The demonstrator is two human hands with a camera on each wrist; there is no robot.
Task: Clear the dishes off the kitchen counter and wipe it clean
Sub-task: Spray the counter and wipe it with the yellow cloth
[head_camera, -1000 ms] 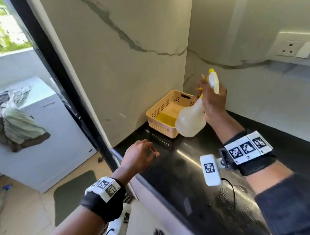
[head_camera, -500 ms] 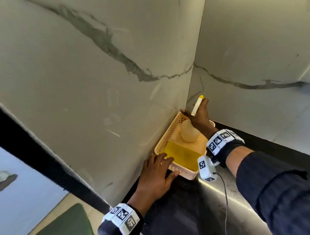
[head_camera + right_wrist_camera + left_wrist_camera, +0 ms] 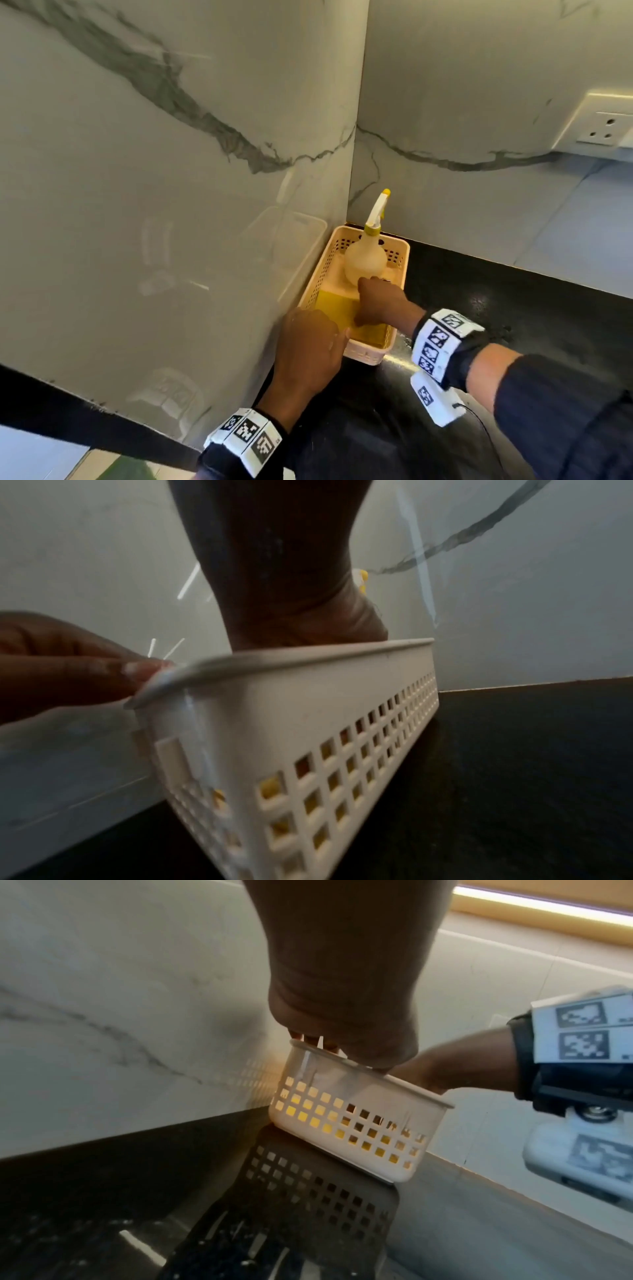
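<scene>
A cream perforated basket (image 3: 367,355) sits in the corner of the black counter (image 3: 496,318). A translucent spray bottle (image 3: 364,262) with a yellow nozzle stands upright at its far end, free of any hand. A yellow cloth (image 3: 332,303) lies flat in its near end. My left hand (image 3: 337,339) grips the basket's near left corner, with its fingers (image 3: 308,1039) hooked over the rim (image 3: 394,1081). My right hand (image 3: 376,301) reaches down into the basket onto the cloth. The basket wall (image 3: 308,710) hides its fingers, so its grip is unclear.
Marble walls (image 3: 171,205) close the corner on the left and behind the basket. A wall socket (image 3: 606,128) is at the upper right. Black counter stretches to the right and towards me, with wet streaks near my right wrist.
My right hand set the spray bottle upright in the basket, let go of it and moved back onto the yellow cloth. My left hand went from the basket's front edge to gripping its corner rim.
</scene>
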